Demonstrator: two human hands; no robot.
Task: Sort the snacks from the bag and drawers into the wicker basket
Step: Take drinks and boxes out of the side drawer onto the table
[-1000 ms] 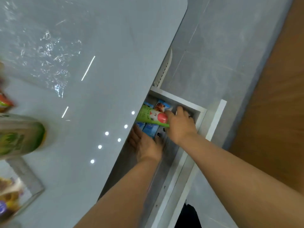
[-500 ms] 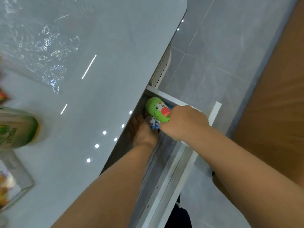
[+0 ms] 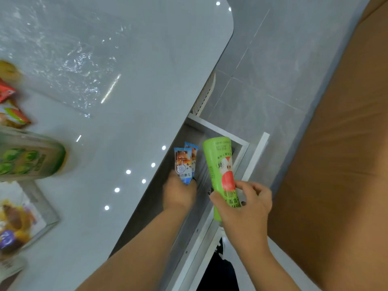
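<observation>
Head view: snacks are coming out of the white pull-out drawer point(image 3: 220, 131) under the counter's right edge.
Left hand point(image 3: 178, 193) is gripping two blue snack sachets point(image 3: 184, 162); right hand point(image 3: 247, 208) is clamping a green cylindrical tube point(image 3: 221, 171). Basket unseen; delivery is pending.

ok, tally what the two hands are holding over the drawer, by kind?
Green tube, in right hand: 1
Blue packets, in left hand: 2
Total: 3
</observation>
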